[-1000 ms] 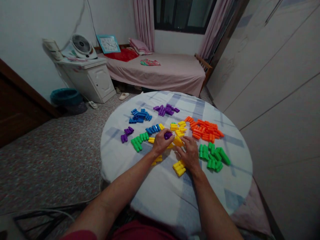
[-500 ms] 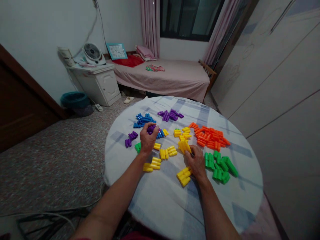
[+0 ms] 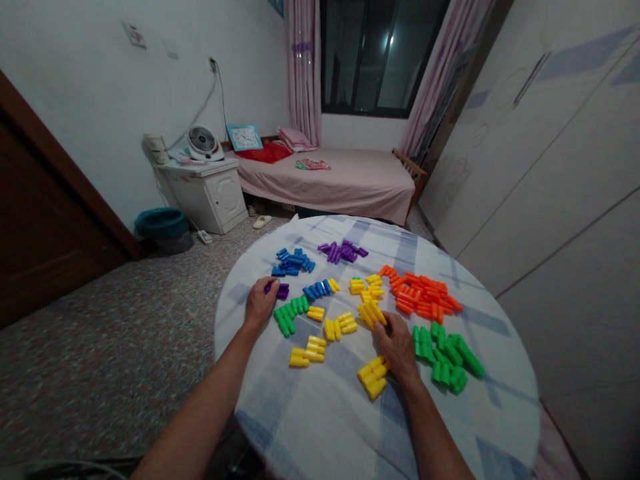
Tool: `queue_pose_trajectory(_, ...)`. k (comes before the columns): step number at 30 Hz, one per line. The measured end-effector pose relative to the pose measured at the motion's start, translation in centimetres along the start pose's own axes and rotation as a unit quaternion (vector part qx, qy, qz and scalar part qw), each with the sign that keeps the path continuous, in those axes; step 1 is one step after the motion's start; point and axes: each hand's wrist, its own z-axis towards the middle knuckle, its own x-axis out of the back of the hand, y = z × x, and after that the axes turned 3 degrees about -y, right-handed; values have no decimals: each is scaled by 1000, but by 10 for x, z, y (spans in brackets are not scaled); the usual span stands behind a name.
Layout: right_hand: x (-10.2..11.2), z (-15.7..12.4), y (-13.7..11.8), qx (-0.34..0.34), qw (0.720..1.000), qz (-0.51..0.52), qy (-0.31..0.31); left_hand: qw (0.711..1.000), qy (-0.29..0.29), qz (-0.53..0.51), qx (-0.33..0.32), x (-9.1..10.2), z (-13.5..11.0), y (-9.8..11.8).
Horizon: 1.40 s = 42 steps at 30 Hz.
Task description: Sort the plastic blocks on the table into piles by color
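At the left side of the round table, my left hand has its fingers closed around purple plastic tube blocks, partly hidden by the fingers. Just below lies a green block group, and blue tube blocks end in a yellow one to the right. My right hand pinches a joined yellow tube block by its near end. Near its wrist rests another yellow block cluster. More yellow pieces lie between the hands.
On the checked tablecloth are an orange pile, a green pile, a purple pile and a blue pile. Beyond the table stand a bed, a white cabinet and a teal bin.
My left hand has moved left and down with purple blocks, from near the blue pieces to the table's left side. My right hand stays on the yellow block. The view has tilted up slightly.
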Motion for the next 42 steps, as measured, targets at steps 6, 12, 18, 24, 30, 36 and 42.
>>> queue_pose_trajectory(6,0,0,1,-7,1000,5,-8,999,29,-29,-29,-5,-2,12)
queue_pose_trajectory(12,-2,0,4,-7,1000,13,-7,995,79,-14,-65,-3,-3,12)
queue_pose_trajectory(18,-1,0,3,-12,1000,15,-16,978,53,49,-193,-3,-1,47)
queue_pose_trajectory(24,0,1,3,-16,999,22,-19,941,-185,142,-245,-32,3,83)
queue_pose_trajectory(30,0,1,3,-21,999,18,-21,929,-248,221,-164,-62,5,85)
queue_pose_trajectory(36,2,1,0,-32,999,21,-29,934,-231,219,-160,-70,12,81)
queue_pose_trajectory(42,2,1,0,-25,999,17,-29,949,-189,185,-175,-61,20,85)
